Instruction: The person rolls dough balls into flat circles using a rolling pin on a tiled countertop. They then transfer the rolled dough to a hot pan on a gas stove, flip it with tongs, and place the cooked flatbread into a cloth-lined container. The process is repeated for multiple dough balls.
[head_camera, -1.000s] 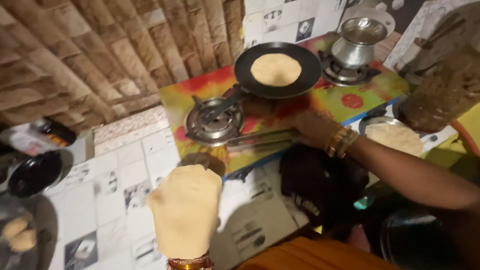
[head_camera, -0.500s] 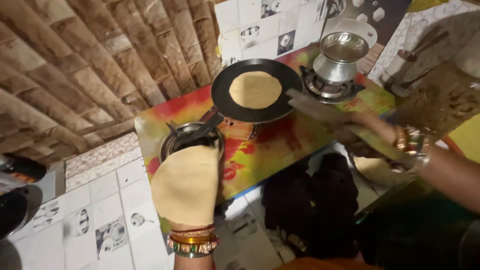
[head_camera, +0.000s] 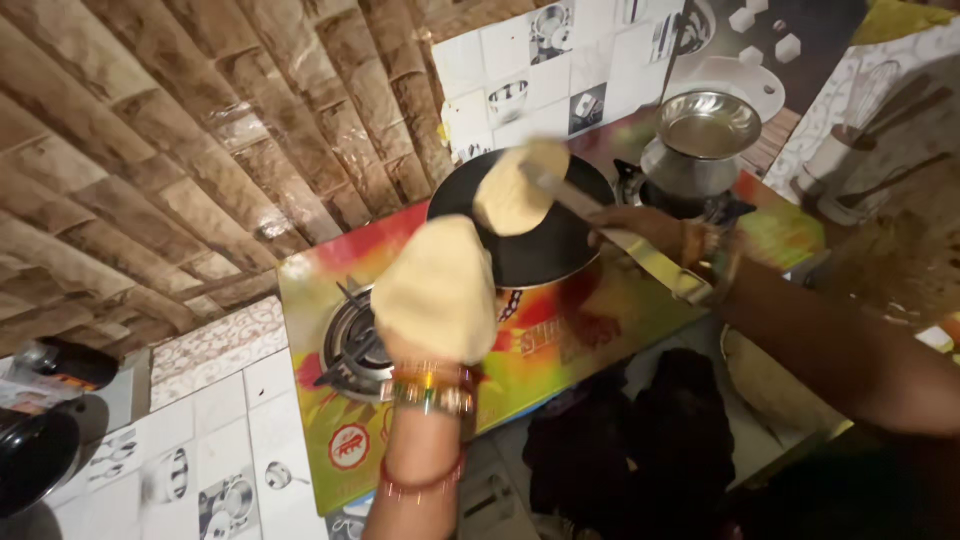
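You are looking at a warm, yellowish picture, fairly bright in the middle and dim at the lower right. Light falls from above: the wall (head_camera: 170, 170) shows white glare patches on its glossy brown tiles, and the steel pot (head_camera: 708, 135) gleams along its rim. The stove top (head_camera: 560, 340) reflects a soft sheen. Your right arm (head_camera: 840, 350) lies in deep shadow, and the dark cloth (head_camera: 620, 450) below it loses all detail. Motion blur smears the tongs (head_camera: 640, 245) and the flatbread (head_camera: 515, 190) they lift; the dough (head_camera: 440, 290) on your left hand is soft too. Nothing is truly sharp. Lines bend slightly toward the edges, and the lower left corner falls dark.
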